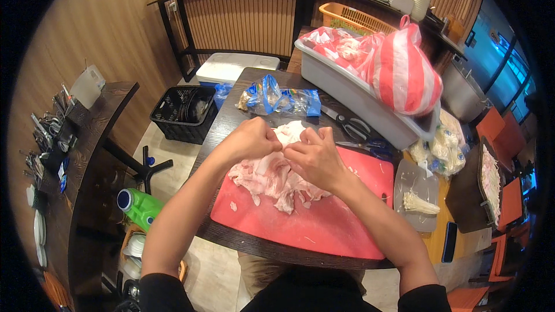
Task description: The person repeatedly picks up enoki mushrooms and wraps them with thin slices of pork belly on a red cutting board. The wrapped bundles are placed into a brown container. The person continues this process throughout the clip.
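A heap of thinly sliced raw meat (269,179), pale pink and white, lies on a red cutting board (324,234). Over its far side, both my hands are closed with fingers curled. My left hand (252,137) and my right hand (314,156) pinch a whitish slice of meat (291,130) stretched between them. My fingertips are partly hidden, so the exact grip does not show. Small scraps lie on the board near the heap. Past my hands, a blue-and-clear plastic package (283,101) rests on the dark table (217,144).
Black-handled scissors (352,127) lie beyond the board. A grey tub (352,92) holds a red-and-white striped bag (404,72). To the right are enoki mushrooms (421,203) on a grey board, a phone (449,242) and a dark meat tray (471,188). A black crate (182,112) stands left.
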{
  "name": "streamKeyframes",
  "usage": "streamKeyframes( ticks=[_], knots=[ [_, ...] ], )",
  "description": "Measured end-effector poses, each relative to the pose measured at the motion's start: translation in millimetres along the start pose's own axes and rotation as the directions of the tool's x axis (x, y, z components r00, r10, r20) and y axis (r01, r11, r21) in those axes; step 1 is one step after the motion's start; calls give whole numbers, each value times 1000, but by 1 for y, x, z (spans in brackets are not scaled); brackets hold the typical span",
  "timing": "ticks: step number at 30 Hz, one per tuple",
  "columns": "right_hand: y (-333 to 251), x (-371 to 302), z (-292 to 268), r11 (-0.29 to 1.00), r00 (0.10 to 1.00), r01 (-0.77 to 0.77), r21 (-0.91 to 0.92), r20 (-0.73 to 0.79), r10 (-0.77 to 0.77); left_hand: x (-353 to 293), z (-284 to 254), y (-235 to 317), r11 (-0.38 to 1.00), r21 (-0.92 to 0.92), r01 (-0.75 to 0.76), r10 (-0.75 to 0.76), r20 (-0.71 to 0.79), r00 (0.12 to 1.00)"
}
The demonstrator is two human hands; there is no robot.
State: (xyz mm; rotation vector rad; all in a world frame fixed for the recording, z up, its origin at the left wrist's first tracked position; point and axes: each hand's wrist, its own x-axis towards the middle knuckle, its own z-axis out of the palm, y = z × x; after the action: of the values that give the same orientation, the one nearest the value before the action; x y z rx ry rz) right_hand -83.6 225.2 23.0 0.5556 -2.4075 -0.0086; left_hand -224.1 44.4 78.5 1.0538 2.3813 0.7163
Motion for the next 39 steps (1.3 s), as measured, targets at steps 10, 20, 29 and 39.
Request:
streamKeyframes(
  ticks=[10,20,29,39],
  knots=[
    [-18,-12,-55,992,980,-101,-80,161,113,29,20,-5,977,211,-40,87,-221,971],
    [0,-17,-167,907,905,-316,279,376,199,-9,26,6,892,451,-24,345,-646,681],
    [6,14,-200,964,929,-151,218,365,63,-77,39,-13,912,193,-361,369,-4,930],
    [-21,47,-253,964,805,-155,218,593,-5,-116,47,-36,865,318,-388,422,-44,906]
  ],
)
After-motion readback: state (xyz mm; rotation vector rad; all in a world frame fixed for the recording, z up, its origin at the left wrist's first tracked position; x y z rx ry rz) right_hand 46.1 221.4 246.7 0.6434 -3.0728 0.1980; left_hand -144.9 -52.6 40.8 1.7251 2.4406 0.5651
